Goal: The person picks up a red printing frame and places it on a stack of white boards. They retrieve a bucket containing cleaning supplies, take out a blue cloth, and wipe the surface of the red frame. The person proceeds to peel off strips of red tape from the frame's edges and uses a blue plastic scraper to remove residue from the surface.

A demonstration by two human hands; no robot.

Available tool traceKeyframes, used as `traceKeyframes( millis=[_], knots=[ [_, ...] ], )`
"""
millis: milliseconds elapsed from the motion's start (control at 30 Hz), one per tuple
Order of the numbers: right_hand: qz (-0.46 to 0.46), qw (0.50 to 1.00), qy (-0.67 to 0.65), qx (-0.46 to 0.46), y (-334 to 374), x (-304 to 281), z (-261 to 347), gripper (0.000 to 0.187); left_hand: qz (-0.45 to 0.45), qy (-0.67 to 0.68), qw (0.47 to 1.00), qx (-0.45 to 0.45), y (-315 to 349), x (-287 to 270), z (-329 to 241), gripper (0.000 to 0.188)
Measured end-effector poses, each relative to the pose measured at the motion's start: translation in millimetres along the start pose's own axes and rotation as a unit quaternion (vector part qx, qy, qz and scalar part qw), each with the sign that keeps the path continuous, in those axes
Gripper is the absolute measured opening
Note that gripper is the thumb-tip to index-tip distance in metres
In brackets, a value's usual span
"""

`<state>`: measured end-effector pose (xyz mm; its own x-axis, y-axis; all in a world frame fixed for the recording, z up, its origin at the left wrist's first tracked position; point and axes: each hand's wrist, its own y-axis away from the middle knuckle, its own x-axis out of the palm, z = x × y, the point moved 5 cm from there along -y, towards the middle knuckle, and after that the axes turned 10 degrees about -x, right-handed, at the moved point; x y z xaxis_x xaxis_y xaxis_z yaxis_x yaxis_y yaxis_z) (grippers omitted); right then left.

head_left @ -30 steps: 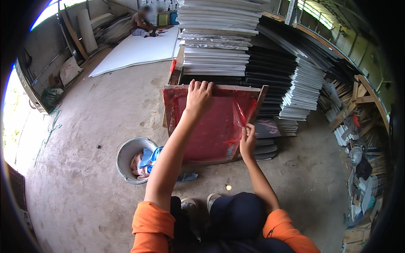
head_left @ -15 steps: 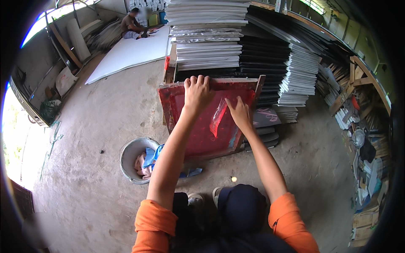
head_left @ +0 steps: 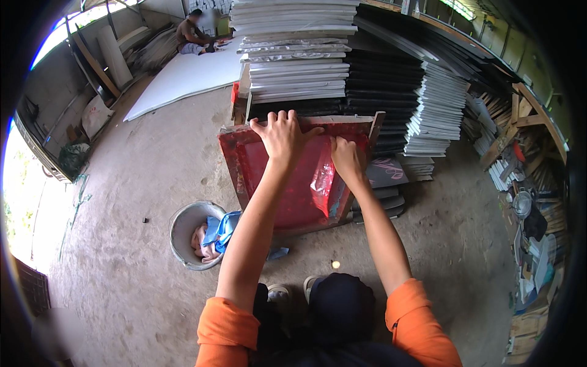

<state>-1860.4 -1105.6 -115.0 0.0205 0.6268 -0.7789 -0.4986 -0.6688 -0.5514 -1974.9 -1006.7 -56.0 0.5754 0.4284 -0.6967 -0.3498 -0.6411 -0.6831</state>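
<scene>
A wooden screen-printing frame [head_left: 367,128] with a red-stained mesh panel [head_left: 278,196] leans in front of me against a stack of boards. My left hand [head_left: 285,139] grips its top edge, fingers hooked over the wood and thumb stretched to the right. On the right part of the mesh, my right hand [head_left: 348,160] is closed on the upper end of a strip of shiny clear film [head_left: 322,183] smeared with red. The strip stands away from the mesh as a flap, its lower tip near the frame's bottom. My right fingertips are partly hidden.
A bucket [head_left: 181,235] with blue and pink cloths [head_left: 221,231] stands left of the frame. White boards [head_left: 298,79] and black boards [head_left: 384,92] rise behind it. A person [head_left: 194,35] sits far left on a white sheet [head_left: 177,82]. Scrap wood [head_left: 529,318] lines the right side.
My right hand has closed from a pointing pose and grips the film, whose flap now looks wider and lower. The left hand's thumb and fingers have spread; the frame has shifted slightly left.
</scene>
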Motion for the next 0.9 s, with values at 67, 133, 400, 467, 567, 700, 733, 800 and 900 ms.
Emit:
traceKeyframes(
  millis=[67, 133, 400, 467, 567, 700, 733, 800, 900],
  knots=[
    [-0.012, 1.0, -0.011, 0.002, 2.7, 0.9, -2.2, 0.037, 0.024, -0.014, 1.0, -0.005, -2.5, 0.2, -1.3, 0.065],
    [-0.022, 1.0, -0.021, 0.005, 5.7, 4.9, -5.1, 0.037, 0.031, -0.014, 0.999, -0.01, -2.8, 4.1, -2.0, 0.066],
    [-0.053, 0.997, -0.05, 0.015, 30.2, -3.4, -29.6, 0.036, 0.067, 0.012, 0.998, -0.003, -9.5, 9.2, -4.2, 0.066],
    [-0.074, 0.997, -0.027, 0.028, 48.7, -7.2, -44.0, 0.034, 0.075, 0.031, 0.997, 0.004, -12.4, 13.2, -2.8, 0.066],
    [-0.092, 0.995, -0.041, 0.016, 66.8, -15.3, -55.5, 0.029, 0.032, 0.022, 0.999, 0.01, -11.9, 13.0, -1.5, 0.067],
    [-0.13, 0.99, -0.047, -0.014, 73.8, -2.0, -67.4, 0.026, 0.056, 0.03, 0.998, 0.003, -11.1, 14.7, -6.5, 0.066],
    [-0.143, 0.988, -0.06, -0.011, 77.3, 4.2, -69.3, 0.026, 0.057, 0.041, 0.998, 0.004, -10.5, 13.1, -6.0, 0.065],
    [-0.126, 0.987, -0.101, -0.01, 76.4, 13.6, -75.8, 0.027, 0.056, 0.065, 0.996, 0.005, -10.0, 5.2, -6.3, 0.063],
    [-0.139, 0.978, -0.154, -0.014, 70.1, 12.3, -71.7, 0.026, 0.067, 0.083, 0.994, -0.015, -10.1, 1.7, 3.6, 0.061]
  ],
)
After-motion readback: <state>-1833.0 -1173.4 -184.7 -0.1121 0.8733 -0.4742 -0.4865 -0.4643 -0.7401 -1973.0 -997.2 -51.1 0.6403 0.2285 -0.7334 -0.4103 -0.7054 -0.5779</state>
